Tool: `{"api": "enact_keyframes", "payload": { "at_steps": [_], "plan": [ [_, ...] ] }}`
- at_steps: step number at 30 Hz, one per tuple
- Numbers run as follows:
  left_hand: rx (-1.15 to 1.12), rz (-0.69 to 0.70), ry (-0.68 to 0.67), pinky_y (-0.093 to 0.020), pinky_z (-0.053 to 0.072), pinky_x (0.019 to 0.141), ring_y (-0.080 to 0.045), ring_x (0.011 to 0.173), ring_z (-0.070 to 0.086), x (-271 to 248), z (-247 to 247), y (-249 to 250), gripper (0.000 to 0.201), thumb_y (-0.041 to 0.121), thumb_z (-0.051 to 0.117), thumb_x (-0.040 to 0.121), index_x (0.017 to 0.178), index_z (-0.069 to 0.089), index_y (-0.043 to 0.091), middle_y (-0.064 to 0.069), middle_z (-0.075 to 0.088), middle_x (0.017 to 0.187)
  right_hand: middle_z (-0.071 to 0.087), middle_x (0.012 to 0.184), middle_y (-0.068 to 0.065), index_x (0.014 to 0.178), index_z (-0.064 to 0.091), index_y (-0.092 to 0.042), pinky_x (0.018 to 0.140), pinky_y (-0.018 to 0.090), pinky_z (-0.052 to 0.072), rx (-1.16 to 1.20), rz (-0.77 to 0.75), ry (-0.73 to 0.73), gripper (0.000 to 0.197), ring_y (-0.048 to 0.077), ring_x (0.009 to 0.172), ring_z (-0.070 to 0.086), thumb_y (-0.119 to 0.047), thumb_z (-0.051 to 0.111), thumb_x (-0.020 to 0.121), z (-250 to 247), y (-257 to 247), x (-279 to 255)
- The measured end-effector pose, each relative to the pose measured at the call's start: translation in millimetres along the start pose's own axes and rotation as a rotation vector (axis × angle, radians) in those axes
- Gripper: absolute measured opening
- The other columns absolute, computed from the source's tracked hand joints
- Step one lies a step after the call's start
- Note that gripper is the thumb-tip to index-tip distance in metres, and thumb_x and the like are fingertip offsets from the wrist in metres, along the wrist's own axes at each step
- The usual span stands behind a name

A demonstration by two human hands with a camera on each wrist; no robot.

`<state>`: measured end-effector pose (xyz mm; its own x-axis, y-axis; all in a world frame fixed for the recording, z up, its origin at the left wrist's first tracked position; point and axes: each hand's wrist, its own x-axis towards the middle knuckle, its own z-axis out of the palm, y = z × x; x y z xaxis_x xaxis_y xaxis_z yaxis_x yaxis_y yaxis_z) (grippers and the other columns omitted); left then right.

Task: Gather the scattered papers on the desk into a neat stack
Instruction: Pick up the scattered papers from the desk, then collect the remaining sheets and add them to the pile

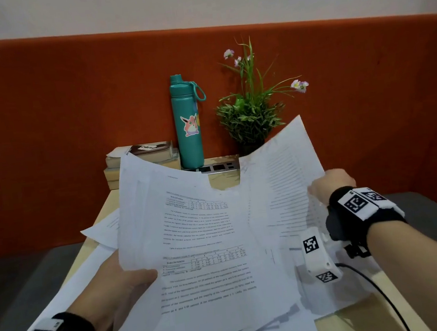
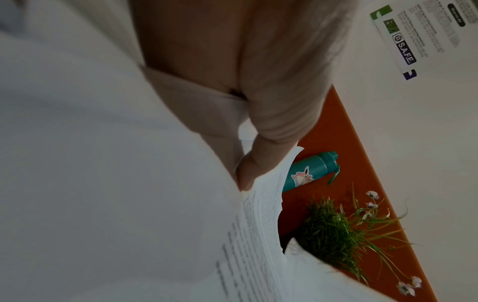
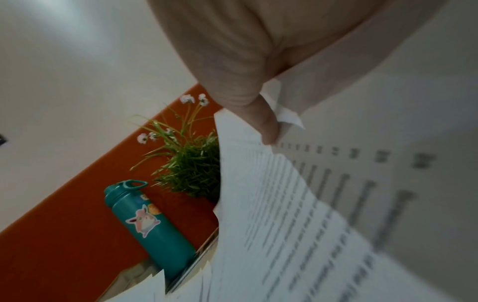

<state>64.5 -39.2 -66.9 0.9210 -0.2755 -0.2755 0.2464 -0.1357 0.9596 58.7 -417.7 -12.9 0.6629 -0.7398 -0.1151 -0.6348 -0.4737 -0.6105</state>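
Note:
A loose bundle of printed white papers (image 1: 201,236) is lifted off the desk and tilted toward me. My left hand (image 1: 127,283) grips its left edge, thumb on top of the printed page; the left wrist view shows that thumb (image 2: 258,163) pressed on the papers (image 2: 258,224). My right hand (image 1: 330,184) pinches a curled sheet (image 1: 282,179) at its right edge, and the thumb (image 3: 266,124) lies on that sheet (image 3: 297,204) in the right wrist view. More sheets (image 1: 101,229) lie scattered on the desk under and left of the bundle.
At the back of the wooden desk (image 1: 368,320) stand a teal water bottle (image 1: 186,122), a potted plant (image 1: 252,117) and stacked books (image 1: 142,158). A power strip (image 1: 217,166) lies behind the papers. An orange partition (image 1: 42,132) closes the far side. A black cable (image 1: 378,291) trails at right.

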Motion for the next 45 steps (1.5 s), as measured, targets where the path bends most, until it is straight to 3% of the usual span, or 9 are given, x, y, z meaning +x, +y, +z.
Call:
{"api": "enact_keyframes", "payload": {
  "at_steps": [5,10,15,18,24,29,37,42,45],
  "plan": [
    [-0.004,0.015,0.030,-0.030,0.058,0.058,-0.027,0.083,0.076,-3.4,2.3,1.8,0.041,-0.007,0.056,0.088,0.122,0.058,0.016,-0.008,0.078,0.100,0.066,0.105,0.019,0.105,0.066,-0.002,0.070,0.031,0.046,0.011,-0.134,0.072,0.024,0.032,0.084,0.058,-0.003,0.049,0.089,-16.7,-13.0,-13.5],
    [-0.015,-0.005,0.076,-0.055,0.051,0.092,-0.042,0.098,0.069,-2.5,1.5,3.5,0.033,-0.007,0.058,0.086,0.116,0.063,0.004,-0.019,0.073,0.108,0.066,0.102,0.014,0.104,0.067,-0.013,0.075,0.033,0.047,0.197,-0.296,0.381,0.028,0.029,0.086,0.058,-0.004,0.046,0.088,-57.0,-36.0,-41.0],
    [-0.052,-0.006,0.044,-0.050,0.053,0.088,-0.038,0.101,0.069,-3.1,4.2,8.4,0.037,-0.008,0.057,0.085,0.117,0.062,0.010,-0.014,0.074,0.111,0.069,0.107,0.010,0.109,0.068,-0.010,0.073,0.026,0.039,0.458,-0.378,0.475,0.029,0.025,0.093,0.060,-0.012,0.053,0.085,-97.8,-56.1,-53.4],
    [-0.027,0.023,0.034,-0.053,0.048,0.096,-0.036,0.106,0.066,-2.8,6.8,8.9,0.042,-0.007,0.058,0.085,0.122,0.060,0.012,-0.012,0.072,0.116,0.072,0.104,0.014,0.101,0.069,-0.004,0.073,0.037,0.051,0.589,-0.372,0.384,0.029,0.029,0.090,0.065,-0.019,0.057,0.078,-108.8,-61.0,-46.9],
    [-0.037,0.016,0.023,-0.044,0.054,0.079,-0.039,0.100,0.068,-1.9,11.7,11.8,0.039,-0.011,0.055,0.085,0.118,0.061,0.009,-0.017,0.072,0.113,0.061,0.131,0.018,0.125,0.060,-0.003,0.089,0.037,0.051,0.595,-0.168,-0.030,0.041,0.021,0.094,0.056,-0.018,0.062,0.087,-73.3,-40.3,-33.2],
    [-0.073,-0.002,0.014,-0.048,0.053,0.086,-0.042,0.100,0.067,-2.4,16.0,13.3,0.039,-0.015,0.050,0.086,0.120,0.059,0.004,-0.021,0.072,0.109,0.064,0.124,0.018,0.123,0.061,-0.001,0.093,0.035,0.050,0.272,-0.105,-0.260,0.043,0.035,0.115,0.061,-0.010,0.068,0.082,-7.8,-9.9,-41.5],
    [-0.169,0.044,0.043,-0.038,0.054,0.084,-0.025,0.103,0.067,-4.5,26.7,27.2,0.026,0.036,0.061,0.088,0.113,0.062,0.030,0.003,0.072,0.111,0.070,0.115,0.011,0.122,0.057,-0.006,0.096,0.046,0.051,0.435,-0.115,-0.475,0.032,0.032,0.104,0.066,-0.006,0.061,0.090,44.1,-7.8,-65.6],
    [-0.012,0.115,0.022,-0.025,0.058,0.069,-0.025,0.101,0.069,0.0,35.1,27.3,0.045,-0.003,0.074,0.074,0.114,0.064,0.017,-0.003,0.074,0.106,0.070,0.116,0.013,0.123,0.057,-0.003,0.097,0.047,0.050,0.577,-0.134,-0.509,0.035,0.032,0.104,0.067,-0.002,0.063,0.088,54.8,-9.5,-74.8],
    [-0.101,0.156,0.038,-0.025,0.060,0.065,-0.028,0.100,0.068,-0.6,35.3,34.4,0.053,-0.006,0.073,0.068,0.117,0.061,0.012,-0.010,0.072,0.110,0.068,0.109,0.013,0.127,0.053,-0.004,0.080,0.033,0.054,0.680,-0.128,-0.427,0.045,0.026,0.093,0.067,-0.013,0.069,0.086,48.9,-6.9,-73.5]
  ]
}}
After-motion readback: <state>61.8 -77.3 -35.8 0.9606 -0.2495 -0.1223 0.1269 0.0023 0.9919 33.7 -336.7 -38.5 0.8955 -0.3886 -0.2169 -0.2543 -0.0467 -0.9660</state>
